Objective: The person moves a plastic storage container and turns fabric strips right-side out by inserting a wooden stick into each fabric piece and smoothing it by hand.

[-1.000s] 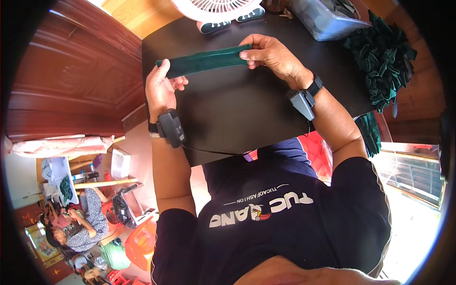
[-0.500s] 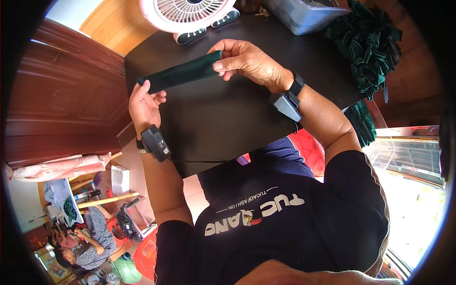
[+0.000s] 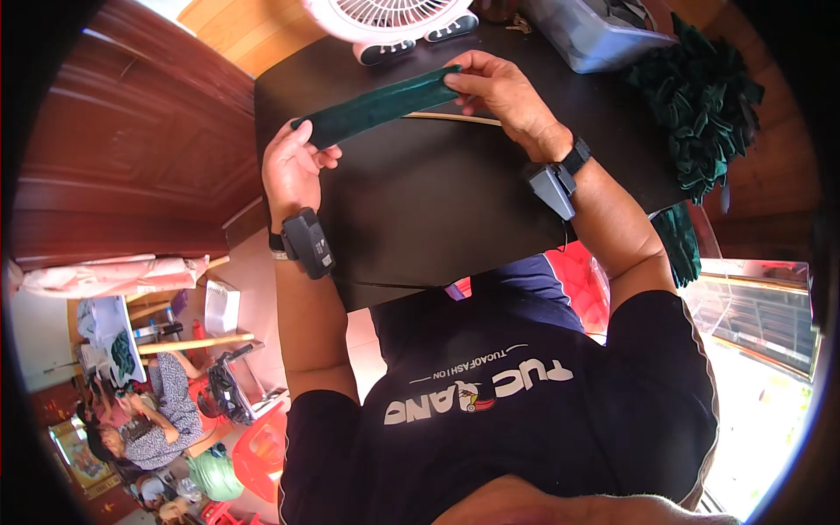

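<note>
A dark green velvet strip [image 3: 381,107] is stretched slantwise above the dark table, its right end higher in the view. My left hand [image 3: 293,171] pinches the strip's left end between thumb and fingers. At the other end, my right hand [image 3: 507,96] grips the corner with thumb and forefinger. Beneath the strip, a thin light-coloured stick [image 3: 459,118] shows near my right hand; part of it is hidden by the fabric.
A pink fan [image 3: 389,22] stands at the table's [image 3: 411,201] far side. A clear plastic bin [image 3: 599,44] and a heap of dark green velvet pieces [image 3: 700,114] lie at the right. Another person [image 3: 162,420] sits at lower left, beside a red plastic chair [image 3: 262,451].
The view has shifted, so the scene sits further right and higher at the table. The strip looks tauter and flatter, and the thin stick now shows below it. Both hands keep their hold.
</note>
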Available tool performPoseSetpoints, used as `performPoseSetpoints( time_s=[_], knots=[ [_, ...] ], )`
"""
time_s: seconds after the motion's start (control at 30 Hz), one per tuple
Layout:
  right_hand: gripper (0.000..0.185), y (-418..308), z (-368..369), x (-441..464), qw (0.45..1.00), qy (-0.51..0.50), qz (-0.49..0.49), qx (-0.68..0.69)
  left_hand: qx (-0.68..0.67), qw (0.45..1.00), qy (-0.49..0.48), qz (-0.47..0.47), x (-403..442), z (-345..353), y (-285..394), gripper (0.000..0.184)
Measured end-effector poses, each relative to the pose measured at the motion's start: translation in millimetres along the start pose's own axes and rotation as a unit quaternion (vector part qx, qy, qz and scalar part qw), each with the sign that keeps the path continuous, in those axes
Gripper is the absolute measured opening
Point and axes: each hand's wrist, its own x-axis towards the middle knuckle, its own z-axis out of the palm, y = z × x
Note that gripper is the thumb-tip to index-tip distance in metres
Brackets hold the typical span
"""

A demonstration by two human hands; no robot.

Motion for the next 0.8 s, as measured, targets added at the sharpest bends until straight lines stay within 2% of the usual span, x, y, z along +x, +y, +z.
performPoseSetpoints(
  time_s=[0.1,0.2,0.3,0.4,0.43,0.5,0.57,0.6,0.63,0.7,0.77,0.8],
  knots=[
    [0.010,3,3,1,0.998,0.012,-0.047,-0.048,0.024,0.999,0.033,0.021,1,-1,-1,0.019],
    [0.010,10,6,2,0.982,-0.004,-0.136,-0.131,0.051,0.996,0.049,0.051,-1,-5,0,0.018],
    [0.016,4,15,-4,0.967,0.014,-0.161,-0.195,0.079,0.993,0.054,0.066,-3,-3,8,0.017],
    [0.024,-8,19,-15,0.913,0.015,-0.288,-0.287,0.142,0.986,0.009,0.083,-18,2,30,0.014],
    [0.030,-19,22,-23,0.879,0.003,-0.354,-0.320,0.185,0.978,0.006,0.094,-28,4,37,0.015],
    [0.030,-33,23,-41,0.797,-0.027,-0.435,-0.419,0.376,0.901,-0.057,0.209,-57,-2,45,0.020],
    [0.029,-23,18,-66,0.756,-0.099,-0.428,-0.485,0.491,0.826,-0.121,0.249,-92,-13,31,0.027],
    [0.029,-17,15,-78,0.731,-0.134,-0.425,-0.516,0.559,0.794,-0.109,0.213,-114,-18,16,0.034],
    [0.028,-9,12,-90,0.703,-0.172,-0.415,-0.552,0.601,0.762,-0.099,0.222,-132,-24,1,0.035],
    [0.029,-1,7,-108,0.684,-0.177,-0.411,-0.577,0.599,0.768,-0.060,0.221,-166,-36,-5,0.034],
    [0.028,-5,0,-122,0.732,-0.141,-0.362,-0.559,0.568,0.799,0.031,0.195,-196,-54,-2,0.030],
    [0.028,-8,-2,-126,0.755,-0.123,-0.337,-0.550,0.484,0.859,0.107,0.124,-207,-56,1,0.025]
  ],
)
